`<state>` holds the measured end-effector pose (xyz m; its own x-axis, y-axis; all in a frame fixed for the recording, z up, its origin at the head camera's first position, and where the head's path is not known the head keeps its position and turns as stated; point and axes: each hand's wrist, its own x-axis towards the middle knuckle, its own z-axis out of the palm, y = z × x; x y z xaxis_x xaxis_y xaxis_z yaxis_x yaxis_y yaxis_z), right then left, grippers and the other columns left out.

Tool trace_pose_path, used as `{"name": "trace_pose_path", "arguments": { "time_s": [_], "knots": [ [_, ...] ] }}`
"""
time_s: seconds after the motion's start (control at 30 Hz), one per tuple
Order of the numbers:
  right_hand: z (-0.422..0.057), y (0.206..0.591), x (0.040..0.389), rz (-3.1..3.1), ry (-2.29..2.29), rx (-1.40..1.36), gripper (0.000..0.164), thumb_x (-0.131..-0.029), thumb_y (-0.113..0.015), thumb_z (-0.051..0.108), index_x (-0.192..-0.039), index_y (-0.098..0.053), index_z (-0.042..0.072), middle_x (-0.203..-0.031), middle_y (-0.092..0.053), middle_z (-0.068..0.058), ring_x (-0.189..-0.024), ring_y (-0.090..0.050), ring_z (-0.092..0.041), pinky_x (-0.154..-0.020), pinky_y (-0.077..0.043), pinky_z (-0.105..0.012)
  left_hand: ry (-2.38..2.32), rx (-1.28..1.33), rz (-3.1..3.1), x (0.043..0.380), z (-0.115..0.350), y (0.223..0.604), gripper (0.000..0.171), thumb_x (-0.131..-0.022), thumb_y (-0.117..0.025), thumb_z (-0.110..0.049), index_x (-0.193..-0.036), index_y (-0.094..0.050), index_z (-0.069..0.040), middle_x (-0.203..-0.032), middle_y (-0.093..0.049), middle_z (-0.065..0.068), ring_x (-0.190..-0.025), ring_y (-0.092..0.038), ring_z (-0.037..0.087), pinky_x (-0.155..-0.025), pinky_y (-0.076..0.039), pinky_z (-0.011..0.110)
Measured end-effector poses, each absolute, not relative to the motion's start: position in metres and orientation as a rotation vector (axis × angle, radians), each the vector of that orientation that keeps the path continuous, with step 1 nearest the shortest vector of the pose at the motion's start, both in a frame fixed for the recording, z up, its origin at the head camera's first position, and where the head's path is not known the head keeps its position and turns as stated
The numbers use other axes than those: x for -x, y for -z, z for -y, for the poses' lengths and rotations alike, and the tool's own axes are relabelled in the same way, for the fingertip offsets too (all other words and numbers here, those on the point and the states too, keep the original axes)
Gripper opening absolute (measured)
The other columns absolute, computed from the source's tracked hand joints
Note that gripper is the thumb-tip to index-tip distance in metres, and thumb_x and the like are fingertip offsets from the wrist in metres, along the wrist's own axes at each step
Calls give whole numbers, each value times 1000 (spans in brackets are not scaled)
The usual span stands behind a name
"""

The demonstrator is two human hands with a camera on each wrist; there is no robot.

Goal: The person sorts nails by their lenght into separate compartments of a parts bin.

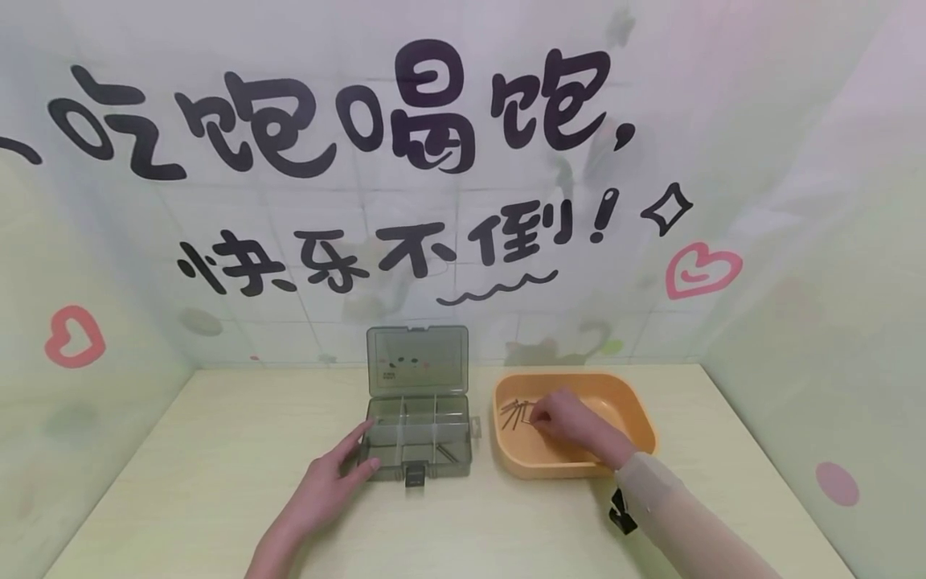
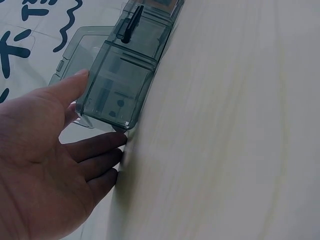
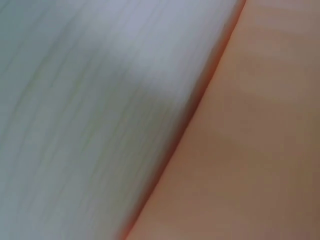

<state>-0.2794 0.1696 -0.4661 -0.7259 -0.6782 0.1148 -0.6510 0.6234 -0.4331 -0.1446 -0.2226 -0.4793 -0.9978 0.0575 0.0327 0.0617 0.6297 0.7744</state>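
Observation:
A grey see-through compartment box [image 1: 416,438] stands on the table with its lid [image 1: 418,359] raised at the back. My left hand [image 1: 329,486] holds the box by its left side, thumb at the front corner and a finger farther back. In the left wrist view, the other fingers of this hand [image 2: 55,155] stretch beneath the corner. A few thin metal nail-like pieces [image 1: 447,453] lie in the front right compartment. Inside the orange tray [image 1: 506,458], my right hand [image 1: 567,418] reaches down with bent fingers to several more thin metal pieces [image 1: 512,414]. I cannot tell whether it pinches one.
A pale wood-grain table [image 1: 217,450] carries the box and tray side by side. White printed walls [image 1: 456,201] enclose it at the back and both sides. In the right wrist view, the tray's orange wall [image 3: 250,150] fills the right half.

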Motion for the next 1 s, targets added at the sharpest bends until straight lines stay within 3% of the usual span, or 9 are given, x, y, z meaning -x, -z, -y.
{"name": "trace_pose_path", "arguments": {
  "time_s": [0.4,1.0],
  "knots": [
    [-170,469,278,-2809,642,1142,16,-86,-67,-10,-84,-75,3,-80,-70,0,-71,-56,-8,-67,-52,-25,1359,98,2828,146,222,480,67,-102,-66,-31,-160,-37,-16,-147,-47,33,-137,-43,51,-112,-34,65],
    [-172,471,267,-2768,788,1024,12,-93,-65,-6,-95,-74,2,-92,-73,-4,-85,-65,-14,-77,-58,-33,1351,96,2828,144,222,479,66,-102,-67,-32,-160,-38,-14,-144,-50,35,-136,-45,50,-111,-36,63]
  ]
}}
